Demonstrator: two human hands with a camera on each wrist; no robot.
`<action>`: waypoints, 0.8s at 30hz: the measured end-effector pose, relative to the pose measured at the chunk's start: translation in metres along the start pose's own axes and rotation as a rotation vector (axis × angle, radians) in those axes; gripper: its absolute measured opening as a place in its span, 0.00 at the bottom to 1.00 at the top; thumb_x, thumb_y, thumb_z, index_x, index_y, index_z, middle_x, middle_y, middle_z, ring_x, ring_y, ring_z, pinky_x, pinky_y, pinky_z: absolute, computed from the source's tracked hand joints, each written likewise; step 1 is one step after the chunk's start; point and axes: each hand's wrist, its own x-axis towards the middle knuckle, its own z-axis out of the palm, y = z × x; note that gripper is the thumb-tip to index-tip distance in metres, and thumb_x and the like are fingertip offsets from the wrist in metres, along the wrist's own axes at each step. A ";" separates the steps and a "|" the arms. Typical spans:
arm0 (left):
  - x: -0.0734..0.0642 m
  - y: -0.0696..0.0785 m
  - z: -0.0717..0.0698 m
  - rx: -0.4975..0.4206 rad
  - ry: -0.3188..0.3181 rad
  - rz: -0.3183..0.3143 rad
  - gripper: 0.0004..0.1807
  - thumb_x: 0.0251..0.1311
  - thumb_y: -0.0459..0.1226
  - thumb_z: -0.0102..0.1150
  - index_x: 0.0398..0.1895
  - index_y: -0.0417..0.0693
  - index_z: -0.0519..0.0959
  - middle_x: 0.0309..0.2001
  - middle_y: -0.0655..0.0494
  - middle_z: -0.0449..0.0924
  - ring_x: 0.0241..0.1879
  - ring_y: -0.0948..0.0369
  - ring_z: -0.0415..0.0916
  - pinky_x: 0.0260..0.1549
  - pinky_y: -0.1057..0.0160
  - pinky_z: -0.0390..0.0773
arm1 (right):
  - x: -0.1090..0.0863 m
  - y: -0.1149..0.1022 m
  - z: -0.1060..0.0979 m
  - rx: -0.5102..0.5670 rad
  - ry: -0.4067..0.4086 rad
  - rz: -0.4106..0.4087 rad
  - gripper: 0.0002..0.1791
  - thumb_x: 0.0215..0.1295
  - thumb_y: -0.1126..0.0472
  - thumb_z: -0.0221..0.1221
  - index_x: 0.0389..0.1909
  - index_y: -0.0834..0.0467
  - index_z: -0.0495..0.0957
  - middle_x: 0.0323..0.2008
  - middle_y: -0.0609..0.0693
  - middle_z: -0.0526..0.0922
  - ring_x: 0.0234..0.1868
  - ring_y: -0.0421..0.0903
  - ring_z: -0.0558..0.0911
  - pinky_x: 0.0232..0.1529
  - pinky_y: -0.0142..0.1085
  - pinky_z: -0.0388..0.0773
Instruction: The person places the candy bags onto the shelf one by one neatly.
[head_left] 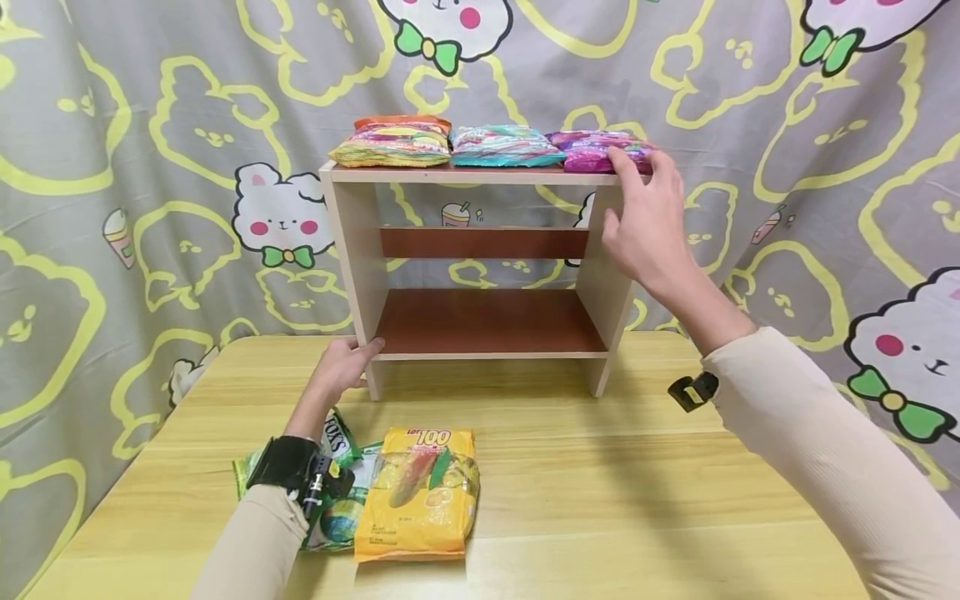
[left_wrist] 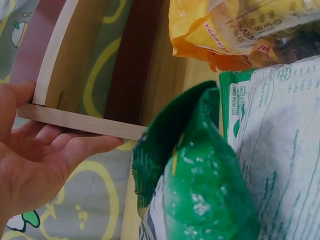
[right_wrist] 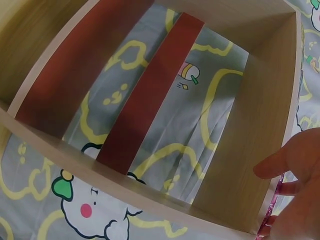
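Observation:
A small wooden shelf (head_left: 491, 323) with pale sides and reddish-brown boards stands on the table. My left hand (head_left: 345, 364) grips its left side panel low down, thumb over the lower board and fingers along the outside, as the left wrist view shows. Three bags lie in a row on top: an orange-yellow bag (head_left: 393, 143), a teal bag (head_left: 506, 147) and a purple bag (head_left: 592, 152). My right hand (head_left: 648, 221) is at the top right corner. Its fingers rest on the purple bag, and its thumb (right_wrist: 275, 165) extends below the top board.
Before the shelf's left side lie a yellow LOT 100 candy bag (head_left: 420, 508) and green-and-white Fox's candy bags (head_left: 341, 437), partly hidden by my left wrist. The wooden table (head_left: 570, 500) reaches a patterned grey curtain (head_left: 180, 158) behind the shelf.

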 end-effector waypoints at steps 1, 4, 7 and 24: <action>0.000 0.000 0.000 0.000 0.001 0.000 0.34 0.76 0.51 0.48 0.74 0.37 0.64 0.72 0.36 0.65 0.71 0.40 0.65 0.59 0.44 0.79 | 0.000 -0.001 0.001 0.000 -0.007 0.010 0.37 0.68 0.65 0.53 0.78 0.51 0.59 0.74 0.66 0.53 0.77 0.64 0.53 0.78 0.55 0.51; 0.000 0.000 0.000 -0.002 0.003 -0.001 0.34 0.76 0.52 0.48 0.74 0.38 0.64 0.72 0.36 0.65 0.71 0.41 0.65 0.59 0.44 0.79 | 0.002 -0.003 0.002 0.000 -0.009 0.024 0.37 0.68 0.64 0.53 0.78 0.50 0.59 0.74 0.66 0.53 0.76 0.64 0.53 0.77 0.55 0.53; 0.000 0.000 0.000 -0.007 0.001 0.001 0.33 0.76 0.51 0.48 0.74 0.38 0.64 0.72 0.36 0.65 0.71 0.41 0.65 0.59 0.43 0.79 | 0.002 -0.004 0.003 0.013 0.004 0.027 0.37 0.67 0.65 0.54 0.78 0.51 0.60 0.75 0.66 0.53 0.76 0.64 0.55 0.77 0.55 0.54; 0.001 -0.003 0.000 -0.007 -0.001 0.007 0.34 0.76 0.52 0.47 0.74 0.37 0.64 0.72 0.36 0.65 0.71 0.40 0.65 0.58 0.44 0.80 | 0.001 -0.006 0.007 0.092 0.018 0.058 0.37 0.65 0.66 0.55 0.77 0.49 0.63 0.75 0.62 0.52 0.77 0.57 0.55 0.72 0.55 0.66</action>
